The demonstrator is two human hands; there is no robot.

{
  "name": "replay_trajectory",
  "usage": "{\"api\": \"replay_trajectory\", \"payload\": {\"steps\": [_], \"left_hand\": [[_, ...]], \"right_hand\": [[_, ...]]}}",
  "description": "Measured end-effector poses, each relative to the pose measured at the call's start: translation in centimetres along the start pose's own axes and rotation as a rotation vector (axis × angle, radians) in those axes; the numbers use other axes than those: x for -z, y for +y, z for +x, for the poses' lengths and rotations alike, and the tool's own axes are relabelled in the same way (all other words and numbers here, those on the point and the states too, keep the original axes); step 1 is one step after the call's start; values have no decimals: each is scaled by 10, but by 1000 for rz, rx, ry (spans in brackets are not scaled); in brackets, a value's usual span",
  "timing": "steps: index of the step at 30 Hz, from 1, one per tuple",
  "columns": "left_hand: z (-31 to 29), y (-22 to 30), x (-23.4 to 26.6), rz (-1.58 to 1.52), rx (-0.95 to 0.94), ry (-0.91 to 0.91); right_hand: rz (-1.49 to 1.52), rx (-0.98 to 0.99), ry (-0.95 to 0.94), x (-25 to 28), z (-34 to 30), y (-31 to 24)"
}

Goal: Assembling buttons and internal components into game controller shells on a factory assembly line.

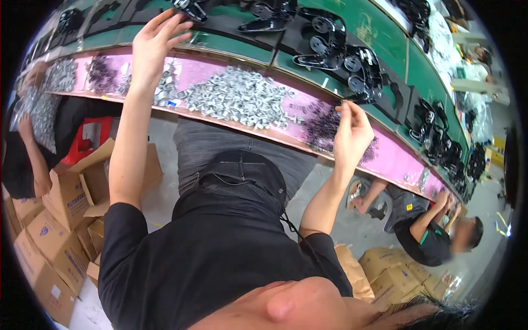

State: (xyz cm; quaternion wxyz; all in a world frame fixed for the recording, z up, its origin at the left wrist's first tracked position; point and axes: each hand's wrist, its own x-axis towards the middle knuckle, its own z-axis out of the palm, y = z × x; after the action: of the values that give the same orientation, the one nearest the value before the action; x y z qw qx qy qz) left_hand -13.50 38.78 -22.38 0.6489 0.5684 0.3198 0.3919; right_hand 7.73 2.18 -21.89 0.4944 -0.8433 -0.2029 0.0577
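My left hand [157,41] is raised at the far side of the bench, its fingers spread and stretched out. Just beyond its fingertips lies a glossy black part [190,10]; whether they touch it cannot be made out. My right hand [353,131] has thumb and fingertips pinched together just below a curved, shiny black plastic part [360,77] with round discs. Anything small between those fingertips is hidden. Under and beside the right hand is a scatter of small dark screws or pins [324,124]. A heap of small silvery metal pieces [236,96] lies between my hands.
Along the far side runs a green work surface [247,48] with dark foam holders and more black parts [327,41]. A pink strip [203,69] edges the bench. Cardboard boxes [55,242] stand at left, others [390,275] at right. People work at both sides [426,236].
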Motion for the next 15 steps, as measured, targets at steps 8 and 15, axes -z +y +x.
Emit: {"api": "replay_trajectory", "payload": {"steps": [8, 15], "left_hand": [[-63, -2, 12, 162, 129, -31], [-66, -5, 19, 507, 136, -119]], "right_hand": [[-689, 495, -352, -33, -1, 13], [-619, 522, -374, -50, 3, 16]]}}
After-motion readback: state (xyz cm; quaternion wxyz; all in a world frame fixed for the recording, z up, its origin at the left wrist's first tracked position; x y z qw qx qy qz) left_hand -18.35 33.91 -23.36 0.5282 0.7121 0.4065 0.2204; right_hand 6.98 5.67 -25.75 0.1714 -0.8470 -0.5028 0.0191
